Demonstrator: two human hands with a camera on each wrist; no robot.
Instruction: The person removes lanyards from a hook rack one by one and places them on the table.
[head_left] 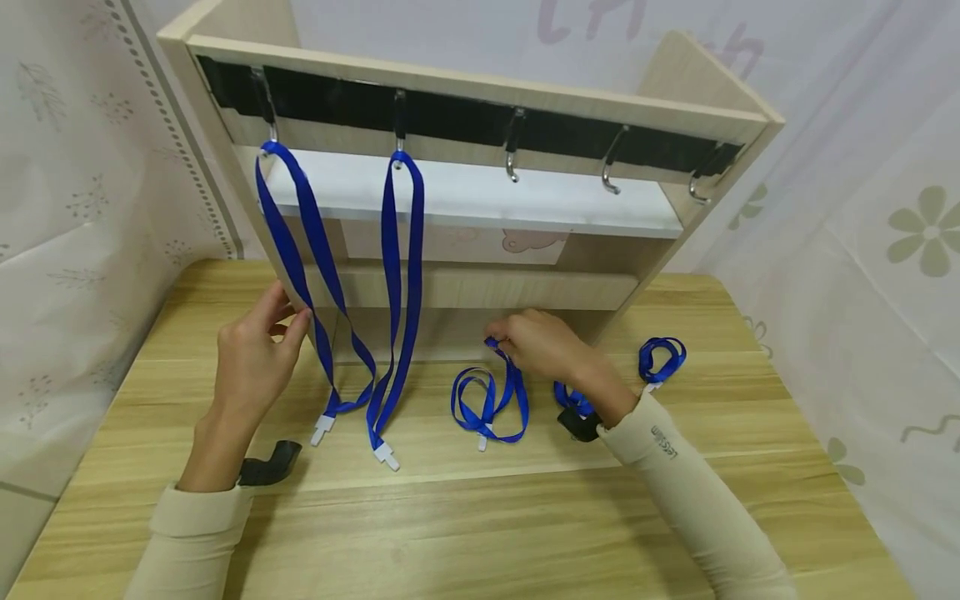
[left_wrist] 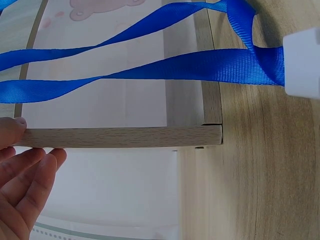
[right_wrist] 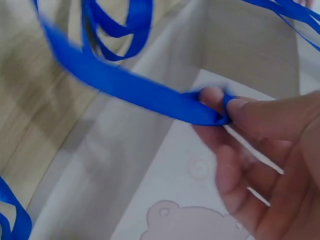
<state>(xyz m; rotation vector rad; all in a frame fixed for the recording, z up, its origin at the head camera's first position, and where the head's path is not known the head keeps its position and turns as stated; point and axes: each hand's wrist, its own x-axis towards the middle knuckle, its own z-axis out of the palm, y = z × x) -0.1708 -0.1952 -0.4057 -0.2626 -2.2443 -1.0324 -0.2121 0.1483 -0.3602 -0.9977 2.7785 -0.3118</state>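
My right hand (head_left: 543, 343) pinches one end of a blue lanyard (head_left: 515, 392) between thumb and index finger, just above the table. The rest of that lanyard lies in loose loops, a white clip (head_left: 482, 443) at its bottom. In the right wrist view the pinched strap (right_wrist: 135, 90) stretches from the fingertips to the upper left. At the left side of a wooden rack (head_left: 480, 289), my left hand (head_left: 258, 350) grips the edge of the side panel (left_wrist: 125, 137), thumb on one face and fingers on the other. Two blue lanyards, left (head_left: 281, 229) and right (head_left: 415, 250), hang from the rack's first two hooks.
Three more metal hooks, including the middle one (head_left: 512, 154), line the black strip (head_left: 457, 117) on the rack. A coiled lanyard (head_left: 678, 358) lies at the right on the wooden table (head_left: 450, 533); another (head_left: 564, 398) is partly behind my right wrist. Patterned cloth (head_left: 847, 250) surrounds the table.
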